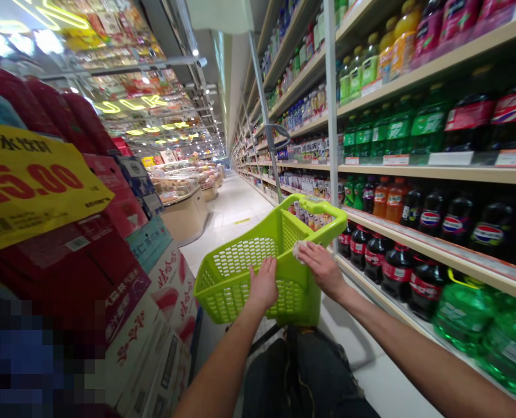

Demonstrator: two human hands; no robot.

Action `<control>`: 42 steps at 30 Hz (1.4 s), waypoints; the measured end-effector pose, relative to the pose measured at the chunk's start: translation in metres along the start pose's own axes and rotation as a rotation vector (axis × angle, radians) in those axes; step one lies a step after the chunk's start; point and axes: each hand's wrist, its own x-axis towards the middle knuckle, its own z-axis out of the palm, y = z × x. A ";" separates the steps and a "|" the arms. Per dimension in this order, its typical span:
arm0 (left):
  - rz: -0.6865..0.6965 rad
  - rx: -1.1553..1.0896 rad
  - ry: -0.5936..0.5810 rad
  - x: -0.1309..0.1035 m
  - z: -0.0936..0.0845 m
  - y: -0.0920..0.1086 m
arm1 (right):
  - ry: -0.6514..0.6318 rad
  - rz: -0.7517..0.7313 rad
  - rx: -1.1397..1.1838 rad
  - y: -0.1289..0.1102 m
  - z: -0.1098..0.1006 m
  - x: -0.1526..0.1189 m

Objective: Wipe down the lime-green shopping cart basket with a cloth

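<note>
A lime-green plastic shopping cart [235, 293] with perforated sides stands right in front of my knees, its handle end to the right. My left hand [264, 283] lies on the near side of its basket, fingers extended and holding nothing. My right hand [321, 267] presses a crumpled whitish cloth or tissue [299, 249] against the cart's side, just below the green handle [334, 227]. The inside of the basket shows only in part, through and over the near wall.
Shelves of drink bottles [397, 264] line the right side, close to the cart. Stacked boxes [170, 290] with a yellow price sign [35, 180] rise at the left. A pale tiled aisle [227, 206] runs ahead past display counters [183, 215].
</note>
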 end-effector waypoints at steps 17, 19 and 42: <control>-0.111 -0.008 -0.035 -0.001 0.003 0.006 | -0.037 0.052 -0.023 0.040 -0.033 0.002; -0.120 -0.019 -0.021 -0.002 0.006 0.002 | -0.048 0.018 -0.016 0.045 -0.040 -0.001; -0.231 -0.032 -0.053 -0.009 0.008 -0.007 | -0.163 0.188 -0.217 0.091 -0.048 0.067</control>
